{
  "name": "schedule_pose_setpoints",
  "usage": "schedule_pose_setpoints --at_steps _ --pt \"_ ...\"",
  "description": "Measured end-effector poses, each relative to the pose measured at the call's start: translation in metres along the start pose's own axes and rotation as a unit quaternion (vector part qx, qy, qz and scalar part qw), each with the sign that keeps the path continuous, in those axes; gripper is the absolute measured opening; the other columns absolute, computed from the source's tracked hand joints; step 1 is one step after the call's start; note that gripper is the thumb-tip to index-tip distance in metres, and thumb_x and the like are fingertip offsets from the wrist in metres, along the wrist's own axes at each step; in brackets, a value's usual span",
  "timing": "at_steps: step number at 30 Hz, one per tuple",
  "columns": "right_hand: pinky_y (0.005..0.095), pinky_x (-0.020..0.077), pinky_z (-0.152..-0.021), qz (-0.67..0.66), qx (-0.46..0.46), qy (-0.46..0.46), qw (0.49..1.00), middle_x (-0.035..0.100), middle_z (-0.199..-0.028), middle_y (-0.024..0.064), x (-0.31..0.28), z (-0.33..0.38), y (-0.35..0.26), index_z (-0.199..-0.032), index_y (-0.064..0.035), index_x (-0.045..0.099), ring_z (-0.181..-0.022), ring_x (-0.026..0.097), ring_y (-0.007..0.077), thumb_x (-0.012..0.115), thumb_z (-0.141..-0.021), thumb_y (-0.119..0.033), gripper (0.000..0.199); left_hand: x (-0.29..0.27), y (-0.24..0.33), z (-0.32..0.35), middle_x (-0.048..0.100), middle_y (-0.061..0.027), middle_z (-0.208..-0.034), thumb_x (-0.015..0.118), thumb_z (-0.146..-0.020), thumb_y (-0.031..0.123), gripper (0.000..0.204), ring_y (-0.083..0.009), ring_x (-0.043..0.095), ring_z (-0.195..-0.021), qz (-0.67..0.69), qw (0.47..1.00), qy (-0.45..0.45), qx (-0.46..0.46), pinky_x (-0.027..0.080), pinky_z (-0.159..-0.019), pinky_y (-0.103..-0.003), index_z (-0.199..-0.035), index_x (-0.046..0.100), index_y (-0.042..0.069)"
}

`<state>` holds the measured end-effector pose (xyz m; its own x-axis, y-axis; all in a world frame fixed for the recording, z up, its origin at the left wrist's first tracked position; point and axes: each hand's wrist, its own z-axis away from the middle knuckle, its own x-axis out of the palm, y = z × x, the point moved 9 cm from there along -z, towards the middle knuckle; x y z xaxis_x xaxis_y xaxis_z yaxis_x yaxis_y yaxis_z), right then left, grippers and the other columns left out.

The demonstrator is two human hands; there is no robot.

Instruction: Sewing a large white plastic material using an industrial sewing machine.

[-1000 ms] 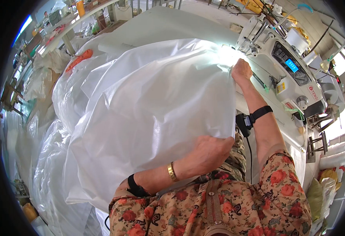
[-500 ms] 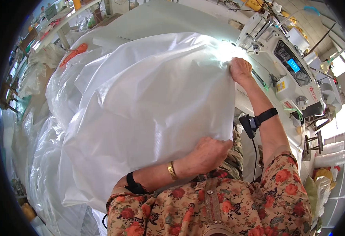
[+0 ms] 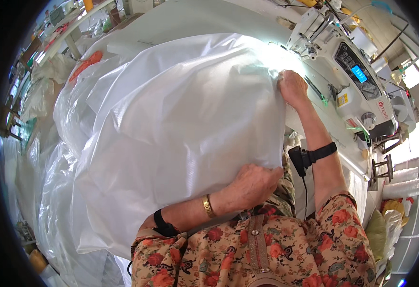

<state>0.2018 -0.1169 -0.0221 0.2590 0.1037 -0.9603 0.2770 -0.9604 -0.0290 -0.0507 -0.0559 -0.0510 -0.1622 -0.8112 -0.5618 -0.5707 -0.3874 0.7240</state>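
A large sheet of white translucent plastic (image 3: pixel 171 129) spreads over the table and down toward my lap. Its right edge runs between my two hands. Close to my body, my left hand (image 3: pixel 257 185) is closed on the near part of that edge. Farther off, my right hand (image 3: pixel 293 88) grips the same edge just short of the sewing machine's lit needle area. The white sewing machine (image 3: pixel 346 71), with a blue display, stands at the far right. Glare hides the needle and the sheet's far corner.
Heaps of clear plastic (image 3: pixel 59 201) lie at the left, with an orange-red strip (image 3: pixel 86 65) on top. The grey tabletop (image 3: pixel 190 21) stretches behind the sheet. Rolls of white material (image 3: pixel 402 189) and a greenish cushion (image 3: pixel 376 234) are at the right.
The sheet has shifted slightly away from me toward the machine's light. Both hands keep their hold on its edge, the left one a little farther from me.
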Motion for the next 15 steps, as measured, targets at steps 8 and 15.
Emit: schedule_pose_setpoints --at_steps 8,15 --pt "0.0431 0.0517 -0.071 0.031 0.007 -0.03 0.999 0.066 -0.082 0.0212 0.008 -0.02 0.005 -0.079 -0.0012 0.064 -0.083 0.066 0.0351 0.053 -0.08 -0.008 0.014 -0.006 -0.011 -0.009 0.053 -0.0151 -0.055 0.056 -0.081 0.006 0.007 -0.0388 0.057 -0.055 -0.043 0.999 0.02 -0.02 0.045 -0.049 -0.047 -0.08 0.049 0.004" --pt "0.0449 0.0506 -0.071 0.0 0.063 0.006 0.998 0.066 -0.083 0.0215 0.003 -0.015 0.014 -0.084 0.0008 0.064 -0.081 0.066 0.0366 0.053 -0.081 -0.015 0.019 -0.013 -0.01 -0.012 0.054 -0.0145 -0.058 0.055 -0.081 0.006 0.01 -0.0381 0.058 -0.058 -0.108 0.994 0.032 -0.017 0.044 -0.05 -0.047 -0.081 0.045 0.003"
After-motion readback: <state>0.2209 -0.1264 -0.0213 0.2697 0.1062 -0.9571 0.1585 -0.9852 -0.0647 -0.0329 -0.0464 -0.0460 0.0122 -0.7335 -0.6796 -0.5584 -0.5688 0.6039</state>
